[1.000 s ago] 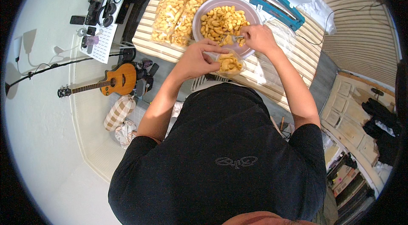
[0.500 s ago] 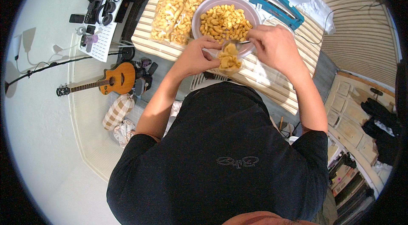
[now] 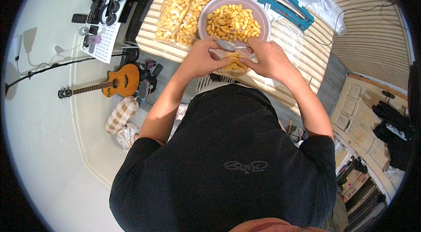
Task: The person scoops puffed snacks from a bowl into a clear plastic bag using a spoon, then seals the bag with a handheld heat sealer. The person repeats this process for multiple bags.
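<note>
Clear snack bag (image 3: 237, 67), near: left fingers (image 3: 218, 63) pinch left edge; right fingers (image 3: 251, 63) pinch right edge plus spoon (image 3: 226, 45). Lilac bowl (image 3: 264, 18) of snacks, far.

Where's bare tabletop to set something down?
The striped cloth at the right edge, beyond the clear plastic, looks free. A narrow strip shows left of the filled bags. Crowded: around the bowl and blue device, and between left hand and right hand, which hold the small bag.
</note>
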A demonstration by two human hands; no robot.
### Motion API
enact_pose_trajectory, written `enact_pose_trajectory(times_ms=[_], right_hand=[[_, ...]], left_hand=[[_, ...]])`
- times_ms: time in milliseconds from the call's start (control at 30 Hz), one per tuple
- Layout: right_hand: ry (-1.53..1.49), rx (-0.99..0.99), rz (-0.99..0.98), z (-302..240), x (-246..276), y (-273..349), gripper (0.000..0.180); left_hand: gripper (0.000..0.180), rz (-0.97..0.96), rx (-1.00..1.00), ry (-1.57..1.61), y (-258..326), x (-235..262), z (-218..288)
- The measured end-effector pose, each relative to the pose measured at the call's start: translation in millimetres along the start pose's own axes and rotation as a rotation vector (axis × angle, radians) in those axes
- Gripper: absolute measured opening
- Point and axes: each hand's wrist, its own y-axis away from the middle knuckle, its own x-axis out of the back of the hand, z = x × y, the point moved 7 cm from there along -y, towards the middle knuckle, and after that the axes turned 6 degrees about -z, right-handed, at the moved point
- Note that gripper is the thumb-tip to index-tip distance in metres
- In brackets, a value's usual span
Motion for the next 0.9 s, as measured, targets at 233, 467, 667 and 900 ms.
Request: enact_pose_trajectory(times_ms=[233,467,667,900], right_hand=[[-0.214,0.027,-0.142,36.3,-21.3,-9.7,0.029],[0.043,-0.221,0.054,87.8,-22.4,-33.3,0.043],[0.478,-0.19,0.08,118.3,-78.4,-60.7,0.019],[0.589,-0.269,-0.021,138.7,-136.6,-95.4,0.017]], left_hand=[[0.019,-0.012,-0.023,-0.05,3.4,5.9,-1.6],[0.02,-0.019,0.01,-0.029,7.9,7.0,1.3],[0.024,0.005,-0.03,-0.033,8.9,5.1,-7.3],[0.023,0.006,0.019,-0.07,12.6,5.6,-2.3]])
